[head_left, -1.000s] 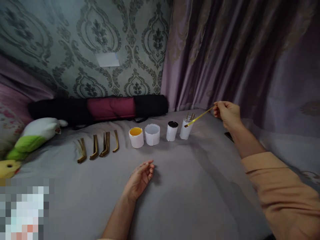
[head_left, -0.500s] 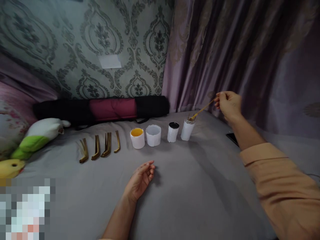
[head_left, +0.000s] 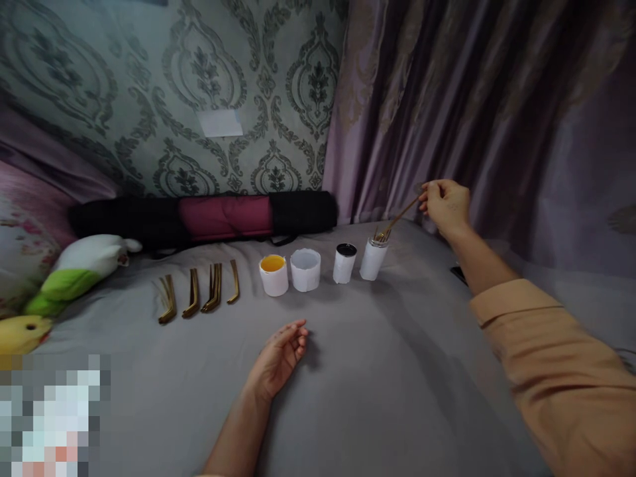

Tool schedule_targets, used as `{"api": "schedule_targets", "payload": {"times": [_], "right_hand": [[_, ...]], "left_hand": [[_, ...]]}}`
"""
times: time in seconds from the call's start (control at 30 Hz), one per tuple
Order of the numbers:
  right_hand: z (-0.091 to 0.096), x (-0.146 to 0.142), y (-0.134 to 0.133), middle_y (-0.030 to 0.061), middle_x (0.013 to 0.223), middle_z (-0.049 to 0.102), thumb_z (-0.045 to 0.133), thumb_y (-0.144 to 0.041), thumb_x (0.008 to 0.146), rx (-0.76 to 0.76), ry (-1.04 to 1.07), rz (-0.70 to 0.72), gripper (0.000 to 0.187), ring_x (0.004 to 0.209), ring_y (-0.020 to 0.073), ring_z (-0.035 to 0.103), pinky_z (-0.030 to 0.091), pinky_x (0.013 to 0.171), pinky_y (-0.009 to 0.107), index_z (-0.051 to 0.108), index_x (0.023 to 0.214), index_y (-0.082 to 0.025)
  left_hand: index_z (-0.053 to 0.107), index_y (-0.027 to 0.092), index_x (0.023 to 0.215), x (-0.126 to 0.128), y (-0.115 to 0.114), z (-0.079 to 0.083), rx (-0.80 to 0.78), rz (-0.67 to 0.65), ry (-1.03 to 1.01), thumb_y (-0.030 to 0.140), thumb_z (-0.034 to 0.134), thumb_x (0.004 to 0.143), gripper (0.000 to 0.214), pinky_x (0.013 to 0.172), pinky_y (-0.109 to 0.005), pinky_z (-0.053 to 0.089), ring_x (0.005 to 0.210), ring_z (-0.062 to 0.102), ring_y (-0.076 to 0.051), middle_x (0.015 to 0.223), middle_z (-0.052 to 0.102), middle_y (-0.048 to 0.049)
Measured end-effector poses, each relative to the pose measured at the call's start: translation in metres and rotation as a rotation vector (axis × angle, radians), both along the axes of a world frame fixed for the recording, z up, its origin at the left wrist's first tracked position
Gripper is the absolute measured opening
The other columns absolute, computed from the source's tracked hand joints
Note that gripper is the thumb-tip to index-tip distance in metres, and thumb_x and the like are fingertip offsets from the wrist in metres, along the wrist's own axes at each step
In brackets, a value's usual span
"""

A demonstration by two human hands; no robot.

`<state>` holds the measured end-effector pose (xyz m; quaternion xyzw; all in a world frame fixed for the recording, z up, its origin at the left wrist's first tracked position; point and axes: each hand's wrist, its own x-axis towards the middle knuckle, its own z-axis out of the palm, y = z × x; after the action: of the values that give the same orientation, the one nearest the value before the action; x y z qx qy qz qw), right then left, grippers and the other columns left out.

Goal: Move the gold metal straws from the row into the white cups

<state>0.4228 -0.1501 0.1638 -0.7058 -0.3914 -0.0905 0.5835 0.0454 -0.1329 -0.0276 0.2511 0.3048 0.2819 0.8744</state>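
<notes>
In the head view, the right hand (head_left: 448, 205) pinches the top end of a stick (head_left: 403, 213) between thumb and fingertips. The stick is thin, straight and golden brown. It slants down to the left, its lower end at the mouth of a white jar (head_left: 372, 260), among several upright sticks too small to count.

The left hand (head_left: 281, 354) is relaxed and half-curled, palm facing inward, in front of the containers; whether it touches the grey sheet (head_left: 372, 397) I cannot tell.

Four containers stand upright in a row: a cup with yellow-orange contents (head_left: 275, 283), a wider white cup (head_left: 306, 273), a narrow can, dark inside (head_left: 343, 268), and the jar at the right end. To their left lie three bunches (head_left: 213, 291) of bent golden-brown strips and one single strip (head_left: 234, 281). Two plush toys (head_left: 74, 285) are farther left, one rolled bag (head_left: 223, 217) lies behind, and one phone-like dark object (head_left: 458, 273) shows beside the right forearm.
</notes>
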Motion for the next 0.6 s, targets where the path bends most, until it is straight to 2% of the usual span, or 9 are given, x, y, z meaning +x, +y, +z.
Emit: {"api": "schedule_targets", "payload": {"times": [0.13, 0.37, 0.6], "right_hand": [[-0.004, -0.005, 0.006, 0.0014, 0.066, 0.06, 0.04, -0.029, 0.083, -0.015, -0.197, -0.021, 0.023, 0.046, 0.0071, 0.051, 0.04, 0.045, 0.02, 0.06, 0.085, -0.017], [-0.007, -0.015, 0.015, 0.0002, 0.063, 0.06, 0.044, -0.029, 0.081, -0.134, -0.192, 0.017, 0.02, 0.046, 0.0073, 0.052, 0.042, 0.045, 0.019, 0.061, 0.079, -0.018], [-0.025, -0.009, 0.031, -0.0004, 0.063, 0.061, 0.044, -0.025, 0.079, -0.182, -0.2, 0.084, 0.021, 0.046, 0.0071, 0.052, 0.042, 0.048, 0.02, 0.063, 0.077, -0.016]], "left_hand": [[0.056, 0.009, 0.098, 0.0, 0.0, 0.0, 0.001, -0.002, -0.007, 0.013, 0.053, 0.078, 0.021, 0.052, -0.018, 0.044, 0.059, 0.054, -0.007, 0.076, 0.058, -0.0053], [0.055, 0.008, 0.098, 0.001, 0.0, 0.0, -0.002, -0.002, -0.01, 0.013, 0.052, 0.078, 0.02, 0.053, -0.018, 0.044, 0.059, 0.053, -0.007, 0.075, 0.057, -0.005], [0.056, 0.008, 0.097, 0.0, 0.001, 0.002, -0.002, 0.001, -0.007, 0.013, 0.052, 0.079, 0.019, 0.052, -0.018, 0.044, 0.058, 0.053, -0.007, 0.074, 0.058, -0.005]]}}
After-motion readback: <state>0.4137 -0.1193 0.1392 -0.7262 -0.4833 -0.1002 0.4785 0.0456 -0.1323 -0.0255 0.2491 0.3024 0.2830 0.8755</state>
